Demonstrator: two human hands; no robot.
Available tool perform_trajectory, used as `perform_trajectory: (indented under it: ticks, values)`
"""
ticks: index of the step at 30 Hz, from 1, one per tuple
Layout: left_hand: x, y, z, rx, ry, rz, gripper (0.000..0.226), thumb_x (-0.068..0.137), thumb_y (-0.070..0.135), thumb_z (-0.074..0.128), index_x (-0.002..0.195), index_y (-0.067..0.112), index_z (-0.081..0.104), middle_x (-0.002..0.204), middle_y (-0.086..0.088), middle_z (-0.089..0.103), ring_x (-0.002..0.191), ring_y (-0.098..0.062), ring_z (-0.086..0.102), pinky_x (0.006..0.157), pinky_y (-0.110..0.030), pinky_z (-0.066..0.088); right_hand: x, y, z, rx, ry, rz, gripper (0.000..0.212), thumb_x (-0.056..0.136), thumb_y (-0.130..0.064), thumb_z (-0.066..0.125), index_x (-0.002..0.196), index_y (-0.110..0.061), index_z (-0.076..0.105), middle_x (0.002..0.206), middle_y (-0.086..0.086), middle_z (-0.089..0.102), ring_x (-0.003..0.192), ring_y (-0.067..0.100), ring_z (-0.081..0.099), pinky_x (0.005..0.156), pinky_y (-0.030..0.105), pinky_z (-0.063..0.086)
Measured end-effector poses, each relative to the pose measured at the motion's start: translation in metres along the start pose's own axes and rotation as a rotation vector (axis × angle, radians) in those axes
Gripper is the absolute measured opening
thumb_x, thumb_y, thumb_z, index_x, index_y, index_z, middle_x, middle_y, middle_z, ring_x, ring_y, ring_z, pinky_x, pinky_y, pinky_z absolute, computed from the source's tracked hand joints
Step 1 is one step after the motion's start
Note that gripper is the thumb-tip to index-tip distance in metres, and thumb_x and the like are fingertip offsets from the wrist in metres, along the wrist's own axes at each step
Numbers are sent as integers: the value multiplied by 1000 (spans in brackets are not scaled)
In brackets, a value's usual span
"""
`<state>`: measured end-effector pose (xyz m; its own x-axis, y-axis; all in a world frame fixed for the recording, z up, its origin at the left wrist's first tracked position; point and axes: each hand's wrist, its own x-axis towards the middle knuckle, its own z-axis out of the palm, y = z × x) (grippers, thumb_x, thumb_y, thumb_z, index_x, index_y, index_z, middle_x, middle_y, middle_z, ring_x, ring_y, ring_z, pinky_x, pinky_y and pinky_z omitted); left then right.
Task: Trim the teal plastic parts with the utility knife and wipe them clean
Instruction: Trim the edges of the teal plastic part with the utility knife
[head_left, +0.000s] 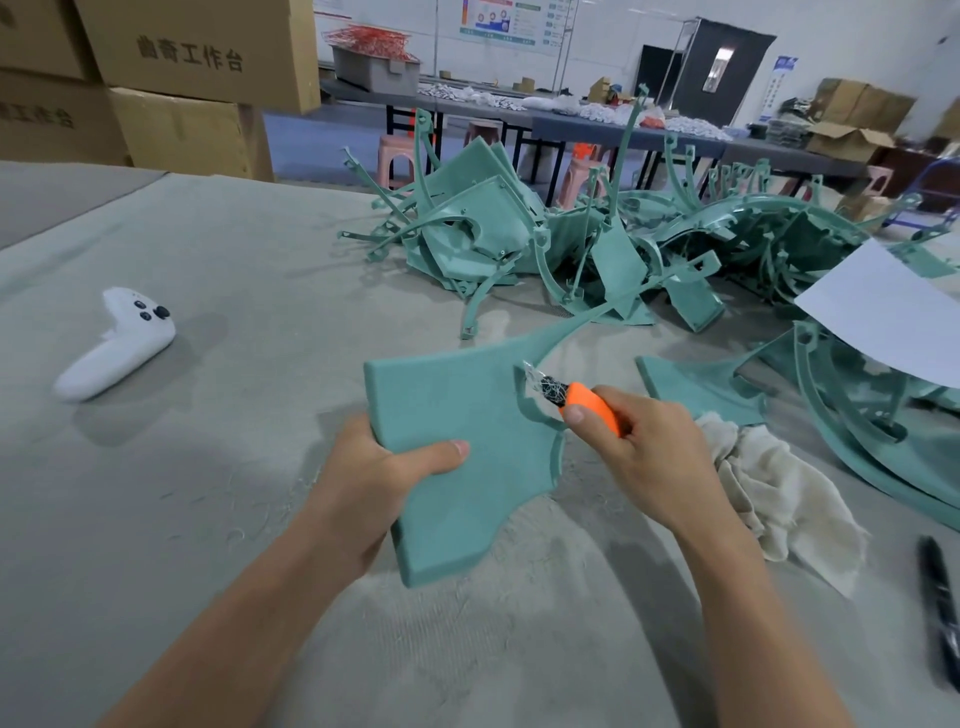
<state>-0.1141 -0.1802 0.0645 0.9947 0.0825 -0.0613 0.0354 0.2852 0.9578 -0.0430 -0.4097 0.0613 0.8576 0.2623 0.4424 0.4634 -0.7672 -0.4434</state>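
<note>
1. The left hand grips the teal plastic part by its lower left edge. The thumb lies flat across the front face and the fingers are hidden behind it.
2. That part is held tilted above the grey-covered table, just below the middle of the view. Its thin curved arm runs off toward 1 o'clock.
3. The right hand is curled round the orange handle of the utility knife, with the thumb pressed near the handle's front end. The blade tip touches the notched edge at the part's upper right.
4. A crumpled off-white cloth lies on the table at 4 o'clock from the part, just beside the right wrist.
5. A heap of teal parts sits at 12 to 1 o'clock, and more flat teal pieces lie at 3 o'clock.
6. A white sheet of paper rests on the pieces at 2 o'clock.
7. A white game controller lies at 9 o'clock, well apart from the part.
8. A black pen lies at 4 o'clock near the frame edge.
9. Cardboard boxes are stacked at 11 o'clock.
</note>
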Motion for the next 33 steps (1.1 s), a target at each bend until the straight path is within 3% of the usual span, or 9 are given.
perform_trajectory:
  ticks: [5, 10, 19, 23, 26, 33]
  values:
    - [-1, 5, -2, -19, -28, -30, 42, 59, 9, 73, 101, 5, 69, 95, -13, 75, 82, -30, 73, 58, -33, 57, 1, 0, 0, -34, 28, 9, 74, 80, -88, 23, 66, -18, 46, 47, -4, 34, 45, 11, 34, 50, 29, 25]
    - [-3, 7, -3, -25, -53, -51, 44, 60, 8, 72, 103, 4, 69, 96, -14, 75, 82, -30, 73, 57, -32, 57, 0, -2, 0, -96, 81, 15, 57, 82, -80, 29, 62, -27, 36, 45, -5, 31, 44, 11, 34, 49, 29, 22]
    - [-5, 6, -3, -20, -94, -95, 36, 59, 6, 71, 96, 5, 72, 97, -16, 74, 80, -32, 73, 56, -33, 56, 2, 4, -1, -256, 308, 133, 67, 82, -77, 28, 72, -15, 51, 48, -8, 33, 48, 24, 43, 47, 28, 24]
    - [-4, 4, 0, -3, -87, -108, 39, 59, 8, 72, 98, 3, 71, 97, -17, 74, 80, -32, 73, 57, -33, 57, 1, 11, -4, -277, 395, 222, 69, 82, -77, 27, 77, -13, 53, 54, 1, 44, 56, 34, 52, 50, 33, 32]
    - [-4, 3, 2, -19, -85, -115, 34, 59, 7, 72, 93, 4, 73, 96, -17, 74, 79, -32, 73, 56, -33, 56, 1, 6, -3, -257, 465, 241, 62, 83, -76, 29, 73, -16, 44, 54, 1, 41, 55, 34, 49, 49, 32, 26]
    - [-5, 3, 1, -27, -120, -144, 28, 60, 7, 72, 88, 6, 75, 96, -18, 74, 77, -32, 73, 54, -32, 56, 0, 14, -7, -280, 590, 342, 64, 86, -74, 35, 81, -12, 52, 60, 4, 47, 58, 30, 47, 52, 32, 28]
